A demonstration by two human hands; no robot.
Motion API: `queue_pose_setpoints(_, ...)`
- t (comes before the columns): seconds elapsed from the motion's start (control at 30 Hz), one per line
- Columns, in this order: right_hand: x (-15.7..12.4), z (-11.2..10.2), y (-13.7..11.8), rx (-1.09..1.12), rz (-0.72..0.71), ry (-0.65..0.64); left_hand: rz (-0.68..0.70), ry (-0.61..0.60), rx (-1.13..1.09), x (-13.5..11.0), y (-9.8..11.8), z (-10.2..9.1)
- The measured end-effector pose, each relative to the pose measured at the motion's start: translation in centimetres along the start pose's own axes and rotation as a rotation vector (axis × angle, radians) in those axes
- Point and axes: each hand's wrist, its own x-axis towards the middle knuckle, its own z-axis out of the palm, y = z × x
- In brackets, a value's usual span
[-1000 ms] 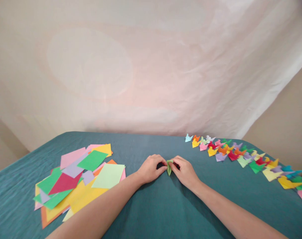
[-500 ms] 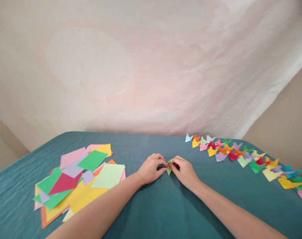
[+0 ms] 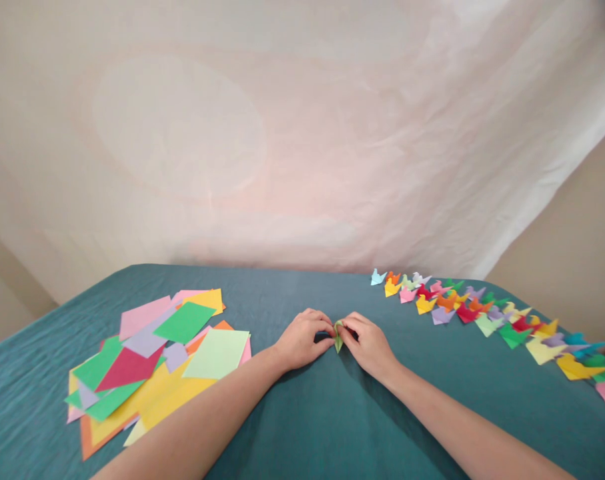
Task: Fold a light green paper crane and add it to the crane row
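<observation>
A small light-green folded paper is held up between my two hands, just above the table middle. My right hand pinches its right side between thumb and fingers. From the other side, my left hand has thumb and fingertips curled together at the paper's left edge. The paper tapers to a point at the bottom. Its finer creases are too small to make out, and the fingers cover part of it.
Loose sheets of coloured paper lie in an overlapping pile at the left, partly behind my left forearm. Several folded paper birds stand in slanting rows along the right side. A green cloth covers the table, and a pale sheet hangs behind it.
Very little differs. Both hands keep their places, and the green folded paper has shifted or turned only slightly between the fingertips.
</observation>
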Motion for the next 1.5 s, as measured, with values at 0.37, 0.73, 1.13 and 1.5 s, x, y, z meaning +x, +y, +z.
queue_pose_setpoints(0.37,-0.29,-0.28,-0.67,0.001,0.020,0.029,0.011,-0.001,0.008,-0.04,-0.19,0.16)
queue_pose_setpoints(0.73,0.11,0.37,-0.45,-0.076,0.051,0.075,0.030,-0.008,0.004,0.05,-0.22,0.13)
queue_pose_setpoints(1.13,0.10,0.35,-0.46,-0.066,0.049,0.073,0.057,-0.004,-0.054,0.07,-0.14,0.03)
queue_pose_setpoints(1.5,-0.36,0.05,0.03,-0.029,-0.020,0.004,-0.176,0.085,-0.063,0.54,-0.30,0.87)
